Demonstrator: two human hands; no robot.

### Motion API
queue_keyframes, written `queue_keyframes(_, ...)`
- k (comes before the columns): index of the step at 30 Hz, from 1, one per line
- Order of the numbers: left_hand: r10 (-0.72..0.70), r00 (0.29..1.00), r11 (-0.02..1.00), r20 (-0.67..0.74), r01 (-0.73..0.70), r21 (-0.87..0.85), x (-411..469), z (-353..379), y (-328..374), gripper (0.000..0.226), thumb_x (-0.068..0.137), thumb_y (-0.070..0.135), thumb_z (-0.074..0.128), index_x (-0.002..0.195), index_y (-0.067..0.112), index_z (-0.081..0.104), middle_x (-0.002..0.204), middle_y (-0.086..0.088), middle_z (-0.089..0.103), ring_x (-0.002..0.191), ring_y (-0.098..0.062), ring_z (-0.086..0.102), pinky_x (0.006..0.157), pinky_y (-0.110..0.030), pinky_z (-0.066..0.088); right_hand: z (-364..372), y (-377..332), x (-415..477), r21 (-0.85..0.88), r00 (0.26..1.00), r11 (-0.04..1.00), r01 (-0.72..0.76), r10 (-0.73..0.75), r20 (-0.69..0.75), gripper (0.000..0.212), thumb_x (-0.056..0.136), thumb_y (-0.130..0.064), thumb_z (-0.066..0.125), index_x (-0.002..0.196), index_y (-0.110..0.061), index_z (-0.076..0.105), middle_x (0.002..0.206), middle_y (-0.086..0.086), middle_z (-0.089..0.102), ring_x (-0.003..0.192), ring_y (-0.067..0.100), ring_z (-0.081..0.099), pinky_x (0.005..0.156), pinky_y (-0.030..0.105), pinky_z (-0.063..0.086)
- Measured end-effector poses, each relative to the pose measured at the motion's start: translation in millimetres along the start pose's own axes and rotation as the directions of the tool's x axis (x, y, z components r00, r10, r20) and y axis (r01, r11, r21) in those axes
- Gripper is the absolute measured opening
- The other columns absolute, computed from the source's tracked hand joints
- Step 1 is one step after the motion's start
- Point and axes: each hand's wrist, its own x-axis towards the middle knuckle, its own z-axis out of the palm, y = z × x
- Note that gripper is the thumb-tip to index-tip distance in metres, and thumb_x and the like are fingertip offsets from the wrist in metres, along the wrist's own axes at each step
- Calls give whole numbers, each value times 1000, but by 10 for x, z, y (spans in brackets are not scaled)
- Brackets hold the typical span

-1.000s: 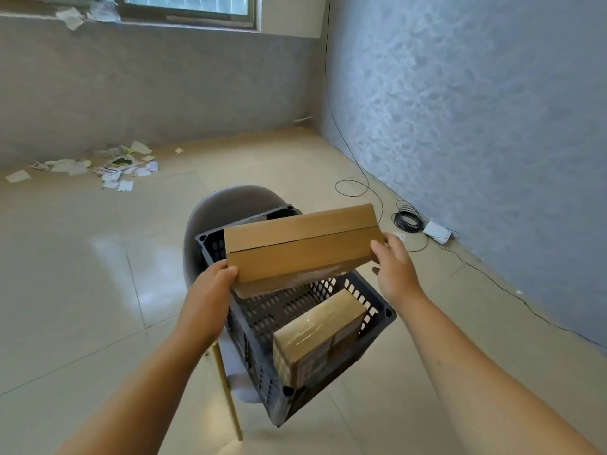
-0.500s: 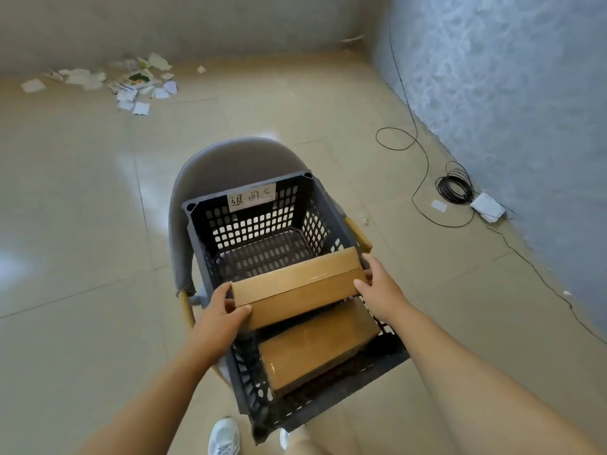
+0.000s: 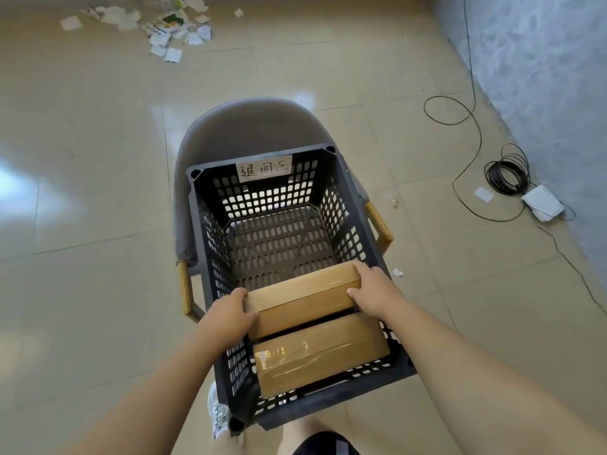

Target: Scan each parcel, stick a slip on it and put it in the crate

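Inside the crate, low between its walls, the left hand grips the nine-o'clock end of the parcel, fingers curled round its edge. The right hand clasps the three-o'clock end likewise. A second ago this parcel was held above the rim; it has since come down among the walls, and seems close to the floor, though contact cannot be told. Just at its six o'clock lies a taped parcel, a dark gap between the two. No slip shows on the held parcel's visible faces. The placing step looks all but finished; letting go would remain. The crate sits on a grey chair, a handwritten label at its twelve-o'clock wall. Paper scraps litter the floor towards eleven o'clock, a coiled cable towards two.
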Motion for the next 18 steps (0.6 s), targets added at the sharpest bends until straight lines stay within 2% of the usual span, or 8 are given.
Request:
queue_keyframes(4,47,999,993,-5,-46,109,23,-101,-4,30,89,36,53,114,20,55,99,4,59,84,-11,56,72,-25,48,-113,-106,-4,-135,999,991,-9,4,-37,45,95,-36,47,137,-19,42,132,7,48,117,27,50,94,43,47)
queue_keyframes(6,58,998,989,5,-58,137,14,-155,-13,25,88,37,53,108,22,57,92,7,58,80,-9,57,69,-24,49,-167,-161,-30,-173,999,985,-13,6,-40,41,95,-37,46,132,-18,47,128,6,54,114,26,53,92,42,48)
queue_keyframes(10,103,994,978,24,-105,181,-48,-272,-21,13,88,40,53,93,28,55,86,7,61,75,-7,59,72,-28,55,-250,-262,-156,-166,998,985,-41,33,-49,33,95,-38,46,122,-19,53,117,4,59,104,24,56,89,42,50)
queue_keyframes(14,202,978,947,42,-206,247,-140,-442,-1,16,87,43,53,90,27,56,84,7,61,76,-7,59,69,-27,54,-270,-342,-433,-132,993,989,-66,52,-107,38,95,-40,47,125,-18,52,118,5,59,105,24,57,88,41,50)
queue_keyframes(18,325,940,879,105,-341,332,-271,-628,33,21,89,41,51,96,22,57,90,3,62,80,-11,59,77,-34,55,-157,-402,-877,-27,991,996,-85,81,-102,40,94,-39,51,126,-15,53,123,6,59,109,24,56,91,37,47)
